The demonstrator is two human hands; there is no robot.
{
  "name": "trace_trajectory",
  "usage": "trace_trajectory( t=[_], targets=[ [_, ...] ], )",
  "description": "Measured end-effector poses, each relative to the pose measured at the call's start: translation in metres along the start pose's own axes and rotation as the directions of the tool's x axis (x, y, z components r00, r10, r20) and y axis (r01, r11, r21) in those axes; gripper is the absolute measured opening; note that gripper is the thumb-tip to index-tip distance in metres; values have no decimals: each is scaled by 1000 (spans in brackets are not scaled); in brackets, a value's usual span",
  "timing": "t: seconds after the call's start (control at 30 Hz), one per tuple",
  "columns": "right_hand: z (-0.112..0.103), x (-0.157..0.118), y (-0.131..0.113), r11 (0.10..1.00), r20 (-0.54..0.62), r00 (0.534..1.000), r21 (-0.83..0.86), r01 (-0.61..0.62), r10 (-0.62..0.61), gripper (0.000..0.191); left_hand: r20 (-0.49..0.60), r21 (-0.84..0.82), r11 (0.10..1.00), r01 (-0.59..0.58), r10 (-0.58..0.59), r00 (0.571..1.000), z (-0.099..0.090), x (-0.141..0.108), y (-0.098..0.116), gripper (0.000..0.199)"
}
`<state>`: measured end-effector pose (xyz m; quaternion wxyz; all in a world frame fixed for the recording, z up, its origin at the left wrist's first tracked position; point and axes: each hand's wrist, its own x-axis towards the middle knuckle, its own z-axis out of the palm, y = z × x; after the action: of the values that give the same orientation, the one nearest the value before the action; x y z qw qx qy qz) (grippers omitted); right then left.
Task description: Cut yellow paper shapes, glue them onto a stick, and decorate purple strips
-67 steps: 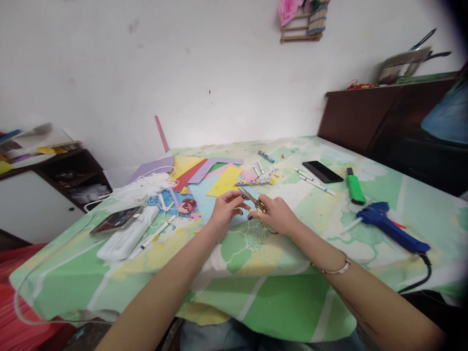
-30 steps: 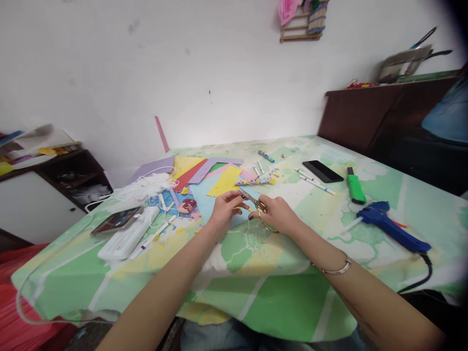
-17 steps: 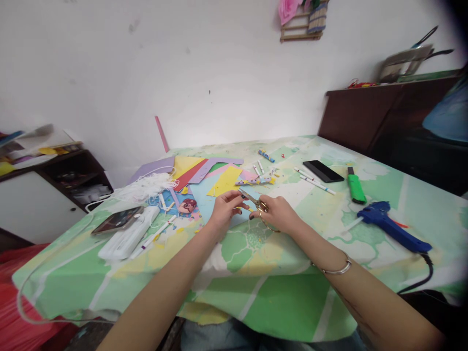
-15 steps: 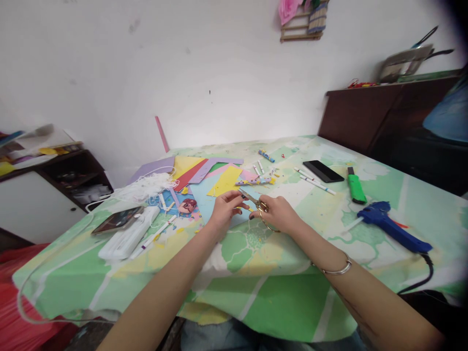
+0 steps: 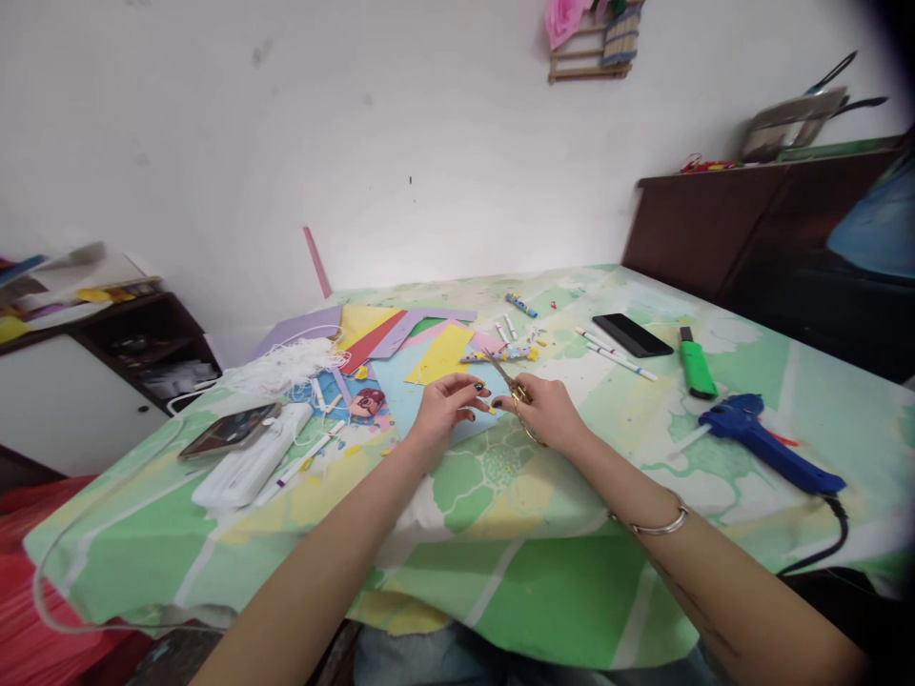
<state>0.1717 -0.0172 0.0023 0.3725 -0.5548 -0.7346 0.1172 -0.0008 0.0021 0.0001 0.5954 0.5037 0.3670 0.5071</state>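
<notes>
Gold-handled scissors are in my right hand, their blades pointing up and left, away from me. My left hand is beside them with curled fingers; a tiny yellow fleck shows at the fingertips, but what they pinch is too small to make out. The scissor tips are apart from the left fingers. Under both hands lies a light blue paper sheet. A yellow paper piece rests on it, just beyond the left hand. Close behind the blades is a patterned, decorated strip.
Left on the table are tangled white string, a phone, a white power strip and paper scraps. On the right are a black phone, white pens, a green highlighter-like object and a blue glue gun.
The scissors have swung upward and away from my left fingers, and their blades look more closed. My right hand has shifted slightly right. My left hand stays nearly in place.
</notes>
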Motion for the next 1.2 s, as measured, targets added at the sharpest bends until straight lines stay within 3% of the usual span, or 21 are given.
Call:
trace_trajectory(
  t=[0.1, 0.2, 0.63, 0.97, 1.2],
  targets=[
    [1, -1, -1, 954, 98, 993, 283, -98, 73, 25, 44, 41, 999, 16, -18, 999, 2, -2, 1, 29],
    [4, -1, 0, 896, 201, 979, 428, -121, 36, 17, 86, 87, 996, 30, -38, 996, 5, -5, 1, 26],
    [5, -1, 3, 917, 128, 991, 398, -13, -41, 4, 122, 155, 988, 28, -47, 991, 3, 0, -5, 22],
    [3, 0, 0, 930, 98, 995, 362, -57, 23, 15, 109, 178, 984, 17, -37, 993, 3, -2, -3, 24],
    [5, 0, 1, 947, 93, 996, 320, -41, 12, 11, 126, 193, 981, 1, -26, 992, 5, -3, -2, 19]
  ],
)
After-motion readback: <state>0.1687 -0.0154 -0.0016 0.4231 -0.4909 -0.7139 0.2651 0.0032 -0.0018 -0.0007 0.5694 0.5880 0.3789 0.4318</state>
